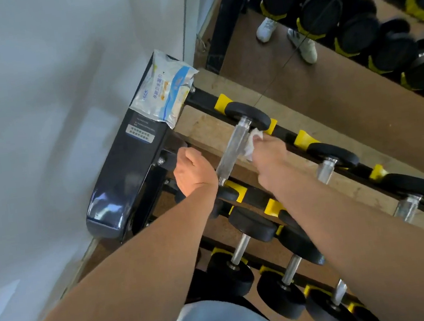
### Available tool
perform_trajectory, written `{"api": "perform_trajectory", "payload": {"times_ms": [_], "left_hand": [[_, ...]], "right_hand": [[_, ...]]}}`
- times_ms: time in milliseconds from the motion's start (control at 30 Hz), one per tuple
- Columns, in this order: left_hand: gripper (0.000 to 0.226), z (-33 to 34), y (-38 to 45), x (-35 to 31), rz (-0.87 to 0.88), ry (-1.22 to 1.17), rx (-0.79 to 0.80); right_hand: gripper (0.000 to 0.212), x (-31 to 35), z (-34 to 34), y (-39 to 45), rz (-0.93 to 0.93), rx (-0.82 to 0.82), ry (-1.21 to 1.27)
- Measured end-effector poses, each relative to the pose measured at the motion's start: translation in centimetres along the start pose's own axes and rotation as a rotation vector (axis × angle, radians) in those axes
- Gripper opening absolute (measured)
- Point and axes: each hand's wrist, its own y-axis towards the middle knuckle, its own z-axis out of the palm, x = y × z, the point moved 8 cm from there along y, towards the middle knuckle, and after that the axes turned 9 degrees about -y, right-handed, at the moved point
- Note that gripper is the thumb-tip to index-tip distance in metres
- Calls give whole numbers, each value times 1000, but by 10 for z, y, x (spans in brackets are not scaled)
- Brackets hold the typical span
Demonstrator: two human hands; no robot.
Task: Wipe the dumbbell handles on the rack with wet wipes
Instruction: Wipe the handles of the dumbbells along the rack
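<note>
The leftmost dumbbell on the rack's top tier has a steel handle (232, 150) between black round heads. My right hand (270, 159) holds a crumpled white wet wipe (253, 142) against the right side of that handle, near its far head. My left hand (193, 171) hovers just left of the handle's near end with its fingers curled and nothing visible in it. A blue-and-white pack of wet wipes (167, 93) lies on top of the rack's black end panel (132, 176).
More dumbbells sit on yellow cradles along the top tier (328, 169) and on the lower tiers (244, 253). A white wall runs close on the left. A mirror (337, 36) behind the rack reflects dumbbells and two white shoes.
</note>
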Motion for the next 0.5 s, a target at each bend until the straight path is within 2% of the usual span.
{"api": "perform_trajectory", "payload": {"times_ms": [33, 100, 167, 200, 233, 300, 333, 367, 400, 500], "left_hand": [[36, 1, 1, 0, 4, 26, 10], [37, 1, 3, -1, 6, 62, 14], [36, 3, 3, -2, -3, 93, 24], [36, 3, 1, -2, -4, 104, 31], [36, 3, 1, -3, -2, 109, 41], [37, 3, 0, -4, 9, 99, 58], [37, 4, 0, -4, 12, 93, 61], [37, 3, 0, -4, 13, 91, 62], [38, 3, -1, -4, 14, 89, 63], [38, 3, 0, -6, 18, 96, 59]], "right_hand": [[32, 8, 9, -8, -100, -18, -118], [33, 3, 30, -32, -267, -31, -311], [32, -16, 43, -60, -380, 44, -499], [31, -30, 47, -63, -373, 106, -542], [28, -36, 43, -59, -311, 150, -480], [22, -32, 27, -36, -100, 160, -150], [23, -27, 19, -22, -39, 94, 6], [25, -16, 13, -12, -31, 28, 47], [29, 0, 11, -7, -78, -6, 17], [37, 15, 29, -19, -255, -23, -314]]}}
